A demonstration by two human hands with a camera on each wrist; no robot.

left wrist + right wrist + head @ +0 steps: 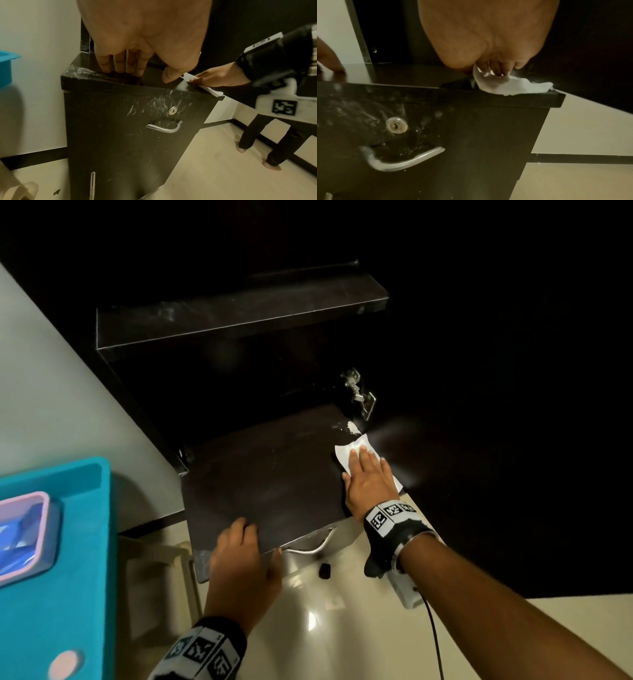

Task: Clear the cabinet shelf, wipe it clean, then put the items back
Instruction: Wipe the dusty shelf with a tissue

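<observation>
The right hand (368,484) lies flat, fingers straight, pressing a white wipe (354,451) onto the dark shelf (267,474) at its right edge, near the front corner. The wipe looks thin, soft and very light, probably paper or a thin cloth; one end curls up by the fingers (498,70) and the other hangs just over the shelf lip in the right wrist view. It will likely bunch or slide out from under the palm if pressure is uneven, and could tear if damp, so a flat palm across its middle with fingertips pinning the leading edge seems the best hold.

The left hand (245,556) is spread open on the front edge of the shelf, fingertips (109,67) pressed down on top, steadying rather than gripping. The shelf surface looks hard, smooth and slightly glossy, with pale smears and a white patch (346,428) at the back right corner, beside a metal hinge (359,392).

Below the shelf sit a keyhole lock (172,110) and a curved metal handle (164,127) on a scuffed dark front. A teal tray (54,559) stands at the left.
</observation>
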